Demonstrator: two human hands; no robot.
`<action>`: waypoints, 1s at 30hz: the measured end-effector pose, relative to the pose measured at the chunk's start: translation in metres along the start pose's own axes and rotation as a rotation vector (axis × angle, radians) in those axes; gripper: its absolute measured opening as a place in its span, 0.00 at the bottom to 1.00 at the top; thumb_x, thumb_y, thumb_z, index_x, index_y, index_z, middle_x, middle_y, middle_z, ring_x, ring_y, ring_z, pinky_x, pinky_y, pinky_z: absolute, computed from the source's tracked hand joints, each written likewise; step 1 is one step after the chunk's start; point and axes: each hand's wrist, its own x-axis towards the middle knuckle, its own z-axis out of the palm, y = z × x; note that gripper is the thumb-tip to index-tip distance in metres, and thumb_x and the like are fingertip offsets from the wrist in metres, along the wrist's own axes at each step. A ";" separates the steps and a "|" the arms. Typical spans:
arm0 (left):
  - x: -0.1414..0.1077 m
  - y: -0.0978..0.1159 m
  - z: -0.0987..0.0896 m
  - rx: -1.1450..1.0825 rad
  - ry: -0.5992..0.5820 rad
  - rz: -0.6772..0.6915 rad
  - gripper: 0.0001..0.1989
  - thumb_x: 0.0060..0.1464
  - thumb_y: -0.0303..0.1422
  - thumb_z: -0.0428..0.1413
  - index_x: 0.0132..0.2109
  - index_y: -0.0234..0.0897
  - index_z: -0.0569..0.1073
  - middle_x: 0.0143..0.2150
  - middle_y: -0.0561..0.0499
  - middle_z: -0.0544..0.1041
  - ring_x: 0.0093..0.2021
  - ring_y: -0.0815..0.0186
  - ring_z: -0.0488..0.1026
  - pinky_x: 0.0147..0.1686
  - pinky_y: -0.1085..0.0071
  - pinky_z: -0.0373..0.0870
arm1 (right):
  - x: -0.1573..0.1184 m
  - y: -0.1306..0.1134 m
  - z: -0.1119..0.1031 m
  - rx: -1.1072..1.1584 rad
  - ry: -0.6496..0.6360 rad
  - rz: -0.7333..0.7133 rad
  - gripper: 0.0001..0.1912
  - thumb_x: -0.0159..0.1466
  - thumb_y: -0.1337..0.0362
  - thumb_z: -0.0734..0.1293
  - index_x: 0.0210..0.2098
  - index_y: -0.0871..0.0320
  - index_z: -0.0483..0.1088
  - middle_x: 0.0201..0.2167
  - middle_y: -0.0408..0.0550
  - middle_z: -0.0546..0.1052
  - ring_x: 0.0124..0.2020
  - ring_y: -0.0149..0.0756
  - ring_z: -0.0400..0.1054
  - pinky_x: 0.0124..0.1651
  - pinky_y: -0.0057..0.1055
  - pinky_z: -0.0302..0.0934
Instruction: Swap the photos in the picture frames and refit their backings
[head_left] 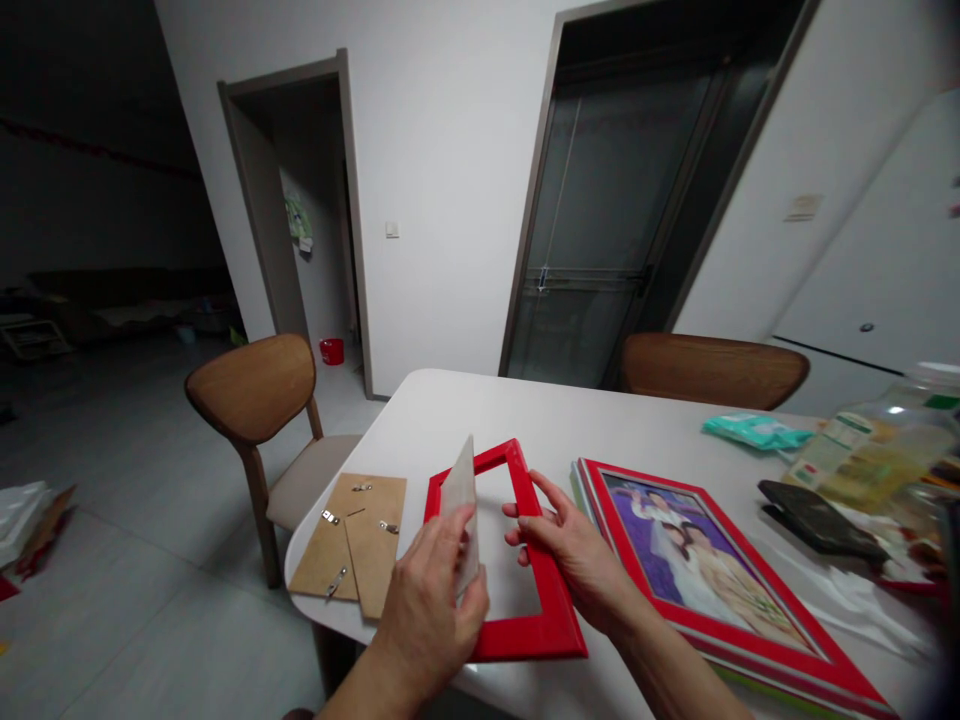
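Note:
My left hand [439, 590] grips a thin pale sheet [463, 490] that stands nearly upright over the left side of an empty red frame [551, 600]. My right hand [566, 550] holds that frame by its right side, thumb on top and fingers through the opening. Left of the frame lies a brown backing board [330, 545] with metal clips and a stand flap. On the right, a larger red frame with a photo [697, 570] of people in it rests on top of other frames.
The white table [480, 400] has a teal packet [756, 432], a black wallet-like item [821, 520] and a large plastic jar [877, 440] on its right. Wooden chairs stand at the left [259, 390] and far side [712, 370].

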 end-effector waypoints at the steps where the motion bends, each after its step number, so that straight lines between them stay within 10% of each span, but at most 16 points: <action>1: -0.002 -0.005 -0.006 0.002 0.048 -0.066 0.23 0.46 0.25 0.48 0.52 0.36 0.59 0.39 0.47 0.69 0.38 0.62 0.68 0.38 0.68 0.67 | 0.002 0.003 -0.004 -0.090 0.009 -0.005 0.36 0.50 0.65 0.63 0.56 0.55 0.45 0.31 0.45 0.71 0.24 0.29 0.67 0.23 0.24 0.60; 7: -0.024 -0.063 -0.041 -0.148 0.215 -0.464 0.22 0.44 0.31 0.49 0.50 0.34 0.61 0.40 0.48 0.73 0.39 0.60 0.71 0.36 0.68 0.68 | 0.016 0.038 -0.034 -0.947 0.112 -0.178 0.28 0.51 0.68 0.57 0.52 0.66 0.55 0.35 0.54 0.73 0.34 0.38 0.68 0.38 0.32 0.60; 14: -0.052 -0.095 -0.041 0.163 -0.041 -0.449 0.23 0.44 0.31 0.49 0.50 0.32 0.62 0.42 0.44 0.72 0.43 0.57 0.69 0.43 0.59 0.65 | 0.016 0.067 -0.037 -1.366 0.144 -0.291 0.22 0.52 0.70 0.57 0.46 0.69 0.64 0.39 0.61 0.70 0.41 0.44 0.64 0.46 0.37 0.55; 18: -0.056 -0.087 -0.031 0.380 -0.126 -0.221 0.26 0.42 0.27 0.49 0.52 0.34 0.61 0.54 0.42 0.63 0.54 0.55 0.58 0.51 0.55 0.57 | 0.012 0.066 -0.015 -1.169 0.125 -0.408 0.22 0.53 0.67 0.58 0.47 0.66 0.64 0.46 0.59 0.67 0.46 0.43 0.61 0.48 0.37 0.54; 24: -0.056 -0.082 -0.007 0.426 -0.275 -0.039 0.31 0.38 0.22 0.48 0.54 0.35 0.60 0.57 0.42 0.59 0.57 0.53 0.53 0.53 0.49 0.52 | 0.021 0.074 0.045 -0.532 -0.101 -0.192 0.27 0.50 0.71 0.59 0.51 0.61 0.57 0.28 0.46 0.72 0.24 0.29 0.64 0.29 0.26 0.59; 30: -0.041 -0.076 -0.009 0.169 -0.018 0.000 0.29 0.42 0.19 0.43 0.55 0.34 0.59 0.56 0.44 0.61 0.56 0.59 0.55 0.54 0.56 0.53 | 0.008 0.034 0.080 -0.011 -0.131 -0.217 0.29 0.53 0.65 0.60 0.53 0.60 0.51 0.31 0.44 0.68 0.23 0.27 0.63 0.26 0.24 0.59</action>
